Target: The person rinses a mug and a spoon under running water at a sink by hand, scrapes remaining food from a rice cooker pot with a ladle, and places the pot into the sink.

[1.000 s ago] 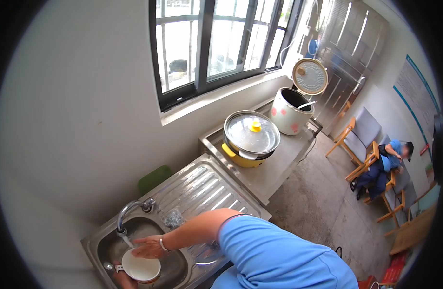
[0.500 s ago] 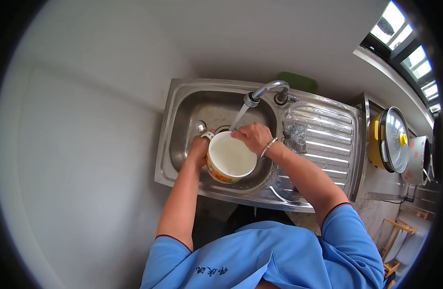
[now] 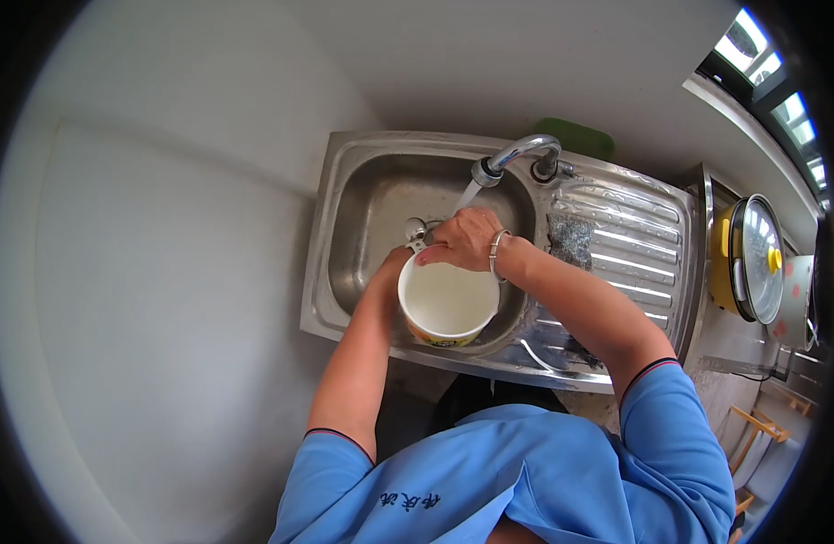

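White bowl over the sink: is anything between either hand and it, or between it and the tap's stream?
Nothing visible separates the left hand or right hand from the white bowl. Between it and the stream, the right hand stands in the way in this view, hiding where the water lands.

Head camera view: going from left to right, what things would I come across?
White-lined bowl → grey scrubbing pad → lidded yellow pot → pink-spotted white cooker.
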`<state>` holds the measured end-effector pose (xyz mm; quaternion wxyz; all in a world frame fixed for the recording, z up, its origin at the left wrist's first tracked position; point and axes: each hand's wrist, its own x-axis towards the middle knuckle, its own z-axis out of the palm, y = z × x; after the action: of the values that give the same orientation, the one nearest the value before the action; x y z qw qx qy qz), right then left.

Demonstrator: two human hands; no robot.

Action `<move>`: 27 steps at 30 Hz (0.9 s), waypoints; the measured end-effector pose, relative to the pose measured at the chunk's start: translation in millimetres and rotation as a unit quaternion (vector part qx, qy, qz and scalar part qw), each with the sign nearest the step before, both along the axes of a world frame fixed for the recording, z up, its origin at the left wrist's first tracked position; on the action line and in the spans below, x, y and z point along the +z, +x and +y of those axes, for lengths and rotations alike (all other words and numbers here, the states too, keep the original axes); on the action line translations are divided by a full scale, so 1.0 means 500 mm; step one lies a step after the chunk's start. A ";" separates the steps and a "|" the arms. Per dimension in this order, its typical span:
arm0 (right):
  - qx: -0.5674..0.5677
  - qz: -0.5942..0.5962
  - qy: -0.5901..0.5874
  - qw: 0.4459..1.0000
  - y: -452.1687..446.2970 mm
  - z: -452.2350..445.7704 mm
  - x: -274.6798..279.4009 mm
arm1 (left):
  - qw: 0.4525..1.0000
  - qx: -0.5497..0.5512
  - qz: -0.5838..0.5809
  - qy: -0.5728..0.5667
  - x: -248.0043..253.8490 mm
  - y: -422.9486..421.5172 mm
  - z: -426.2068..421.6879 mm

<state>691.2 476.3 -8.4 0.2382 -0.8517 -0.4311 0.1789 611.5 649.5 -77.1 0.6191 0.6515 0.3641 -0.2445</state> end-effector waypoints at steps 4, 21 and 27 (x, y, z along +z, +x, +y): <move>0.018 0.031 0.043 0.998 0.014 -0.020 -0.048 | 0.999 -0.038 -0.015 0.028 -0.022 -0.006 0.004; -0.002 0.198 0.139 0.970 0.005 -0.039 -0.090 | 0.994 0.054 -0.029 -0.095 0.034 0.027 -0.008; -0.060 0.159 0.187 0.968 -0.012 -0.078 -0.089 | 0.989 0.123 -0.082 -0.012 0.069 0.044 0.011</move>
<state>685.2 437.4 -52.8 0.4689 -0.7769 -0.3619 0.2137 633.3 654.9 -42.5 0.6802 0.6119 0.3865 -0.1161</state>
